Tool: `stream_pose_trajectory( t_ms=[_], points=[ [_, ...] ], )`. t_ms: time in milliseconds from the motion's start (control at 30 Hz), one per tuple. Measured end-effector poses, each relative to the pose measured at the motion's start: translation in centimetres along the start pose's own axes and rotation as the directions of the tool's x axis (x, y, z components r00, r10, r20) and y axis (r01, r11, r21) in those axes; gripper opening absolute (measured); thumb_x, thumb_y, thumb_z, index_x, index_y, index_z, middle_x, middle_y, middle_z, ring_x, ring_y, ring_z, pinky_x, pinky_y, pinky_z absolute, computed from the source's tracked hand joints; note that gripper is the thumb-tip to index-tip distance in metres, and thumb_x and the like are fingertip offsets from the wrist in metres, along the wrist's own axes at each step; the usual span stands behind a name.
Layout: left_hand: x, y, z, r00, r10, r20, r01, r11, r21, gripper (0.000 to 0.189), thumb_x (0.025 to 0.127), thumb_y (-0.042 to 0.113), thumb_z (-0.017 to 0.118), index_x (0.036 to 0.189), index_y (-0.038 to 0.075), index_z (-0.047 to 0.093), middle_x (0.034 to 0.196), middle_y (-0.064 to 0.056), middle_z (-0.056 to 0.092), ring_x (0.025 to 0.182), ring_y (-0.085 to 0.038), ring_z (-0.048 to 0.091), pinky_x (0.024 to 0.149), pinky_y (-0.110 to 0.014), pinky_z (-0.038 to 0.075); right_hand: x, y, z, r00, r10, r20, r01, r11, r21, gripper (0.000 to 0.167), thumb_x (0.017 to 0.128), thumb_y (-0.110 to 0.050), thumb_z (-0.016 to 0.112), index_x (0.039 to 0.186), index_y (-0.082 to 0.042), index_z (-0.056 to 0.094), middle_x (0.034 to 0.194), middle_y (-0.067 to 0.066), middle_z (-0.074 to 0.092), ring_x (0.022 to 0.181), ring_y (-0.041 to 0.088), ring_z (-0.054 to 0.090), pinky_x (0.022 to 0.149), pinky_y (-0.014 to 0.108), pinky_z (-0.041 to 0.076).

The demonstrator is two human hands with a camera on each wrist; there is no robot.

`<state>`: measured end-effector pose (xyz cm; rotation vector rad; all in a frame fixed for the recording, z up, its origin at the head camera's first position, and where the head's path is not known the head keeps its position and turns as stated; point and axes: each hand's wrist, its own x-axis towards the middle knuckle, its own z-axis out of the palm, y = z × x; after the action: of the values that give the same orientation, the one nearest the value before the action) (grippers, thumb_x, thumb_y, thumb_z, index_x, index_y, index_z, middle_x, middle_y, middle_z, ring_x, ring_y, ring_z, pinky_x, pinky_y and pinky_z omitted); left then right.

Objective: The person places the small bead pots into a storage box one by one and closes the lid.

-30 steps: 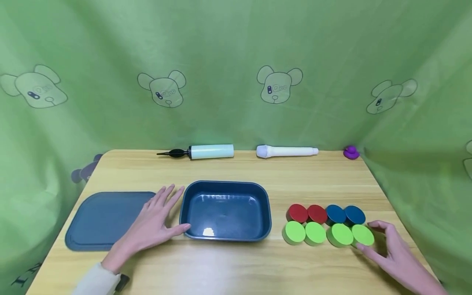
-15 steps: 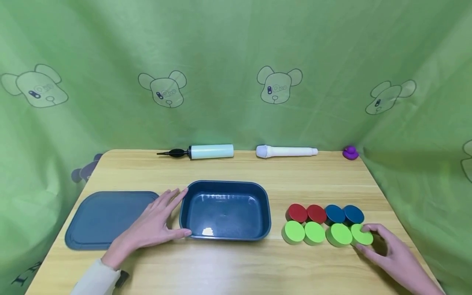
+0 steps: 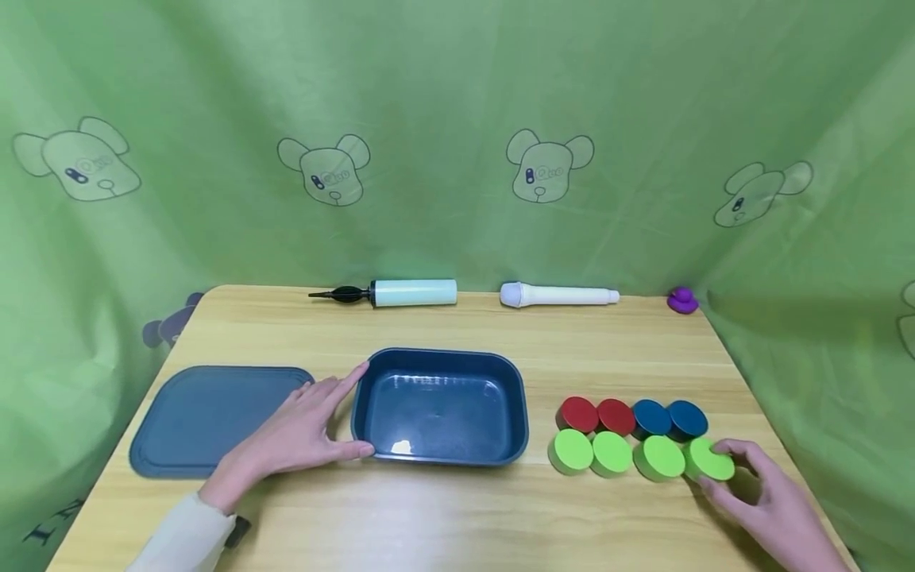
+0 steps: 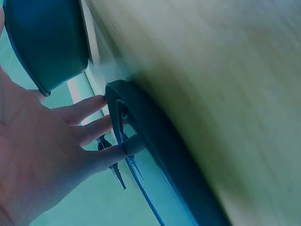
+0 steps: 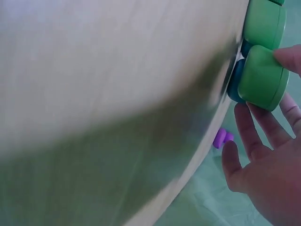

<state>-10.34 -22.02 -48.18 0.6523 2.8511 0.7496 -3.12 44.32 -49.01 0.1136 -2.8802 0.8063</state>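
Observation:
My left hand (image 3: 300, 429) spans the left end of an empty dark blue rectangular box (image 3: 439, 413), thumb at its front corner and index finger at its back corner. The left wrist view shows its other fingers reaching over the edge of a flat blue lid (image 4: 174, 146). On the right, my right hand (image 3: 768, 496) pinches the rightmost light green round block (image 3: 708, 459) between thumb and fingers. That block stands beside another green block (image 3: 659, 458); in the right wrist view the thumb presses its rim (image 5: 263, 77).
Two red blocks (image 3: 596, 415), two blue blocks (image 3: 669, 419) and further green blocks (image 3: 592, 453) stand grouped right of the box. Along the table's back edge lie a hand pump (image 3: 413, 292), a white toy microphone (image 3: 561, 295) and a purple duck (image 3: 682, 300). Green cloth hangs behind.
My left hand has come against the box's left corners. My right fingers have closed onto the rightmost green block, which has shifted slightly right of its neighbour. The head view has turned a little.

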Motion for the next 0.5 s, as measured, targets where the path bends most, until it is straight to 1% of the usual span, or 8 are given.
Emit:
stream_pose_trajectory(
  t_ms=[67,133,233,333,433,500],
  points=[
    [0.0,0.0,0.0,1.0,-0.005,0.005,0.005,1.0,-0.003,0.115,0.088,0.087,0.066,0.177,0.038,0.012,0.167,-0.02,0.045,0.154,-0.044,0.04,0.123,-0.076,0.016,0.0,-0.2,-0.2,1.0,-0.005,-0.013,0.005,1.0,-0.013,0.049,0.088,-0.016,0.095,0.125,-0.008,0.064,0.116,0.004,0.066,0.1,-0.014,0.047,0.077,0.004,0.037],
    [0.1,0.0,0.0,1.0,-0.011,0.005,0.011,1.0,-0.009,0.115,0.088,0.087,0.066,0.177,0.039,0.012,0.167,-0.021,0.044,0.155,-0.045,0.039,0.123,-0.077,0.016,0.1,-0.3,-0.4,1.0,-0.014,-0.024,0.014,1.0,-0.012,0.049,0.088,-0.015,0.095,0.125,-0.007,0.064,0.117,0.004,0.066,0.1,-0.013,0.047,0.078,0.004,0.037],
    [0.1,0.0,0.0,1.0,-0.015,0.001,0.015,1.0,-0.007,0.115,0.087,0.087,0.066,0.177,0.039,0.012,0.167,-0.021,0.044,0.155,-0.045,0.039,0.122,-0.077,0.016,0.1,-0.5,-0.5,1.0,-0.009,-0.029,0.009,1.0,-0.005,0.049,0.09,-0.018,0.094,0.127,-0.006,0.064,0.122,0.008,0.065,0.103,-0.014,0.045,0.082,0.002,0.033],
    [0.1,0.0,0.0,1.0,-0.01,-0.002,0.01,1.0,-0.001,0.116,0.087,0.088,0.066,0.177,0.039,0.012,0.167,-0.02,0.045,0.154,-0.045,0.04,0.122,-0.077,0.017,0.1,-0.7,-0.7,0.998,-0.009,-0.054,0.009,1.0,0.001,0.051,0.09,-0.017,0.094,0.129,-0.005,0.063,0.124,0.01,0.064,0.108,-0.015,0.045,0.086,0.0,0.029],
    [0.1,0.0,0.0,1.0,-0.003,0.001,0.003,1.0,0.006,0.116,0.087,0.088,0.066,0.177,0.039,0.012,0.166,-0.02,0.045,0.154,-0.045,0.041,0.122,-0.077,0.018,0.0,-1.1,-0.9,0.993,-0.025,-0.111,0.023,1.0,-0.016,0.054,0.088,-0.015,0.095,0.131,-0.005,0.064,0.122,0.008,0.064,0.11,-0.017,0.043,0.087,0.0,0.027],
    [0.1,0.1,0.0,1.0,0.001,0.003,-0.001,1.0,0.004,0.116,0.087,0.088,0.066,0.177,0.039,0.012,0.166,-0.02,0.045,0.154,-0.045,0.041,0.123,-0.076,0.018,0.2,-1.6,-1.1,0.986,-0.052,-0.158,0.048,0.998,-0.026,0.055,0.085,-0.011,0.096,0.13,-0.003,0.065,0.12,0.008,0.064,0.11,-0.017,0.042,0.088,0.0,0.027]
  ],
)
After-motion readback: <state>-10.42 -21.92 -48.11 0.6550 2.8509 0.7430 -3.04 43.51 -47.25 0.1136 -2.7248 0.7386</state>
